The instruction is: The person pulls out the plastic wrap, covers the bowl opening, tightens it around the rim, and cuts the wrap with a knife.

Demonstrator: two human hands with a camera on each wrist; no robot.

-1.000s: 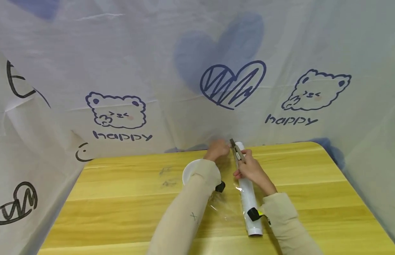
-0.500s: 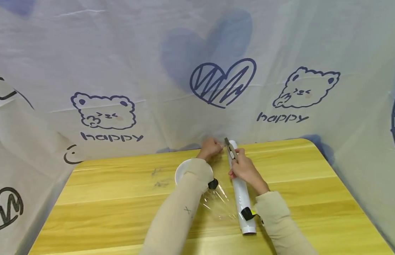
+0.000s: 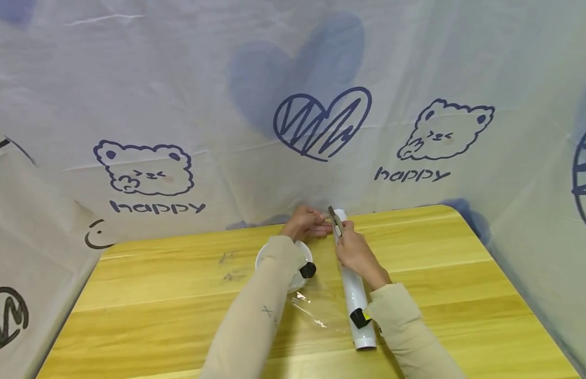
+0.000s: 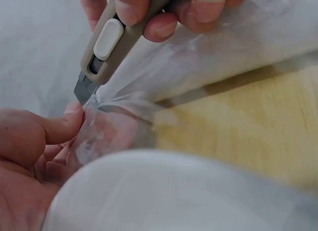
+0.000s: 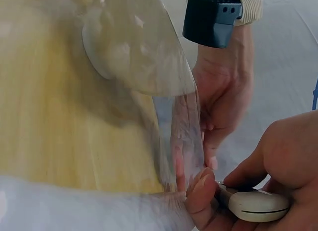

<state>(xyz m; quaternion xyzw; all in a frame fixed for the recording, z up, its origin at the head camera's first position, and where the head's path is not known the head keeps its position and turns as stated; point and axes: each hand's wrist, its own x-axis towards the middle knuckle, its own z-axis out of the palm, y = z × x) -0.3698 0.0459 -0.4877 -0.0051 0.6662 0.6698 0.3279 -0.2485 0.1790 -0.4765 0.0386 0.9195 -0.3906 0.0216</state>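
My right hand (image 3: 356,252) grips a beige utility knife (image 4: 117,44) with a white slider, its short blade (image 4: 84,88) out. The blade meets gathered clear plastic wrap (image 4: 97,136) right beside my left thumb (image 4: 64,125). My left hand (image 3: 304,223) pinches that bunched edge, its other fingers behind the film. The wrap runs from a white roll (image 3: 353,292), which lies lengthwise on the table under my right hand. A white bowl (image 3: 296,284) stands left of the roll, partly hidden by my left sleeve. In the right wrist view, film (image 5: 186,126) stretches between the hands.
The yellow wood-grain table (image 3: 179,310) ends at a back edge just beyond the hands. A pale printed cloth (image 3: 241,173) hangs behind it. Black wrist cameras (image 3: 308,270) sit on both sleeves.
The view has shifted, moving the scene slightly left. My left hand has turned from a fist-like hold to more extended fingers near the blade. The knife and roll stay together.
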